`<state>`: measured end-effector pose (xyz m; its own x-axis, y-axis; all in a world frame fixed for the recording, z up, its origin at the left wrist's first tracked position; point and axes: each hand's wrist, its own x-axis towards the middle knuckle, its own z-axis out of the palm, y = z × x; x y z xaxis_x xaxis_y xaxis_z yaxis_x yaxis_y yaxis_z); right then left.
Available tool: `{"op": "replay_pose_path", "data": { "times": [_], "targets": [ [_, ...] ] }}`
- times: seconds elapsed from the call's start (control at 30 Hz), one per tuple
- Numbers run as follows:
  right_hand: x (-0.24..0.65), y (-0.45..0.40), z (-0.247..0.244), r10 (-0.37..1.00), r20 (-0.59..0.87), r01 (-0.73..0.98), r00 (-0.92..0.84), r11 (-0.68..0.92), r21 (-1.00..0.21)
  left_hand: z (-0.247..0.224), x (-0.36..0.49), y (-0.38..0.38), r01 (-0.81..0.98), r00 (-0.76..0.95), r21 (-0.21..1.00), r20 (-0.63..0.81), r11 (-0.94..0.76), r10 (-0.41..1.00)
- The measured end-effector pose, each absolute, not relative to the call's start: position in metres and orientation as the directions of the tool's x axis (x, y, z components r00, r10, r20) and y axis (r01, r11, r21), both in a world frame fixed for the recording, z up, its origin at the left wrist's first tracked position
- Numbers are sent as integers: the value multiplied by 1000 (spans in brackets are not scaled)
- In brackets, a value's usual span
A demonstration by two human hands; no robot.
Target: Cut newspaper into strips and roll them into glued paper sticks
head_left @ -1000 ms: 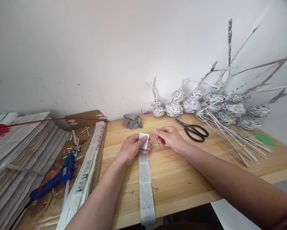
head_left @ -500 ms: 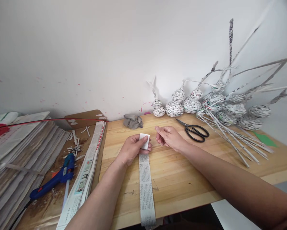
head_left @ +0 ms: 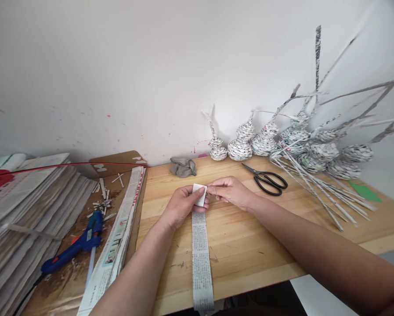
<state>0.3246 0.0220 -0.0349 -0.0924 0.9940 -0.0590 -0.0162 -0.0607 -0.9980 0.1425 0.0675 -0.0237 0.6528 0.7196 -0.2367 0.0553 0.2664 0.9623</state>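
Left of the strip (head_left: pixel 201 254), brown cardboard (head_left: pixel 116 193) bears a blue plastic glue gun (head_left: pixel 83 242) and paper scraps (head_left: pixel 102 188); right of it are coiled, gourd-shaped paper figures (head_left: pixel 239 149) and black scissors (head_left: pixel 258 174). The strip, flat printed newspaper, lies on the wooden surface (head_left: pixel 243 245), its far end pinched in the left hand (head_left: pixel 182 205). The right hand (head_left: pixel 232 192), fingertips bunched, reaches that end's edge; whether it grips, I cannot tell.

And nothing readable here! Tiny dark print runs in rows down the newspaper strip (head_left: pixel 201 259), too small to make out; red lettering on the narrow newspaper stack (head_left: pixel 117 241) blurs, and the blue glue gun (head_left: pixel 83 242)'s pale label is illegible.
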Motion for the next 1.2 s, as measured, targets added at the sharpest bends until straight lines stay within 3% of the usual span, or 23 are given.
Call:
{"op": "replay_pose_path", "data": {
  "times": [0.4,0.6,1.2],
  "targets": [
    [320,20,-32,995,-93,-77,-41,-96,-992,-26,149,62,91,604,968,-241,235,760],
    [322,21,-29,994,-108,-127,21,-104,-986,-23,146,60,50,678,944,-271,325,683],
    [321,24,-34,988,-147,-107,52,-141,-984,-21,149,54,83,648,938,-308,338,696]
  ]
}}
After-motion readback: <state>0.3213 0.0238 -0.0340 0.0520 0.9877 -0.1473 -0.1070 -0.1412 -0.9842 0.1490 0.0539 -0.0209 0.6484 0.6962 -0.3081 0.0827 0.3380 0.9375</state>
